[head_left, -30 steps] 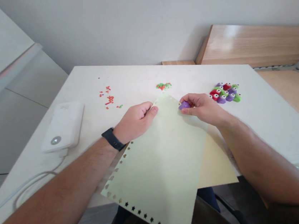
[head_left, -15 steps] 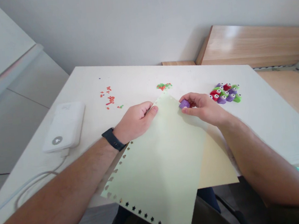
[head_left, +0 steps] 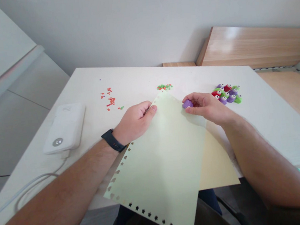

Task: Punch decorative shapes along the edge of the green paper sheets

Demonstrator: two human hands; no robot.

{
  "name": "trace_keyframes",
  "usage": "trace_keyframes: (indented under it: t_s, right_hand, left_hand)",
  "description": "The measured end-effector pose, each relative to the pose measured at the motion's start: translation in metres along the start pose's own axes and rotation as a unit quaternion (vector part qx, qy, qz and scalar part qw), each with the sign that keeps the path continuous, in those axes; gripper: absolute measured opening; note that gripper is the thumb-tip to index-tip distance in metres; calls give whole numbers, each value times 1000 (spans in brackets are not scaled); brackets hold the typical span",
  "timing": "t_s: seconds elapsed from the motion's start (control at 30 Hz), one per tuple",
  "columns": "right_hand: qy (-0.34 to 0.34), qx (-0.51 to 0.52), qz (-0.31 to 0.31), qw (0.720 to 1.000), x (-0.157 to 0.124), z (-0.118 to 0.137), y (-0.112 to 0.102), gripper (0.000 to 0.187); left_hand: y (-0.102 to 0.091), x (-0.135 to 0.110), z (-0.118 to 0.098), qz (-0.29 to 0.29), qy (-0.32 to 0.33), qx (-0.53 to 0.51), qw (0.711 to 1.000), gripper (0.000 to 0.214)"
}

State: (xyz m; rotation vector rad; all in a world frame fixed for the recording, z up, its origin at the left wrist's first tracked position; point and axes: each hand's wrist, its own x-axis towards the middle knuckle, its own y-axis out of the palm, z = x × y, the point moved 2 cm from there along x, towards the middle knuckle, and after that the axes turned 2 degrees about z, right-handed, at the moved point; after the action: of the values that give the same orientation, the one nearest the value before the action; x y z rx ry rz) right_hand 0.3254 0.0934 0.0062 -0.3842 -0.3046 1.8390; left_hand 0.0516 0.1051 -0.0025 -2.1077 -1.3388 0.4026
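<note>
Between thumb and fingers, my left hand (head_left: 137, 120) pinches the upper left edge of a pale green sheet of paper (head_left: 162, 154). Star, heart and other shaped holes run along the sheet's left and lower edges. My right hand (head_left: 206, 106) is closed on a small purple craft punch (head_left: 187, 104) at the sheet's upper right edge; I cannot tell whether the paper is inside its slot. Under the green sheet a yellow sheet (head_left: 218, 162) sticks out at the right. Several more punches (head_left: 229, 94), red, green and purple, stand grouped beyond my right hand.
Red paper cutouts (head_left: 111, 101) lie scattered at the left, and a pile of green and red cutouts (head_left: 165, 87) sits beyond the sheet's top corner. A white power bank (head_left: 65, 127) with a cable rests on the white table (head_left: 135, 78) at left. Wooden furniture (head_left: 253, 44) stands behind right.
My right hand and the purple punch have shifted slightly to the right. The green sheet's lower edge has swung a little to the right, with my left hand still on it.
</note>
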Motion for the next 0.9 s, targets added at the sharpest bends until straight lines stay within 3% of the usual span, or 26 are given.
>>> trace_keyframes:
  t_s: [0.53,0.63,0.8,0.9]
  right_hand:
    - [-3,-5,-1,1000,-1,2,-1,30]
    - [-8,1,-27,1000,0,1,-2,32]
    - [-17,45,-124,991,5,-5,-7,43]
    - [-34,56,-135,989,9,-10,-7,47]
  left_hand:
    - [0,1,2,6,-3,-25,1000,35]
    - [0,1,3,4,-4,-23,1000,35]
    - [-1,2,3,2,-12,-12,1000,35]
    - [-1,2,3,2,-15,-5,1000,36]
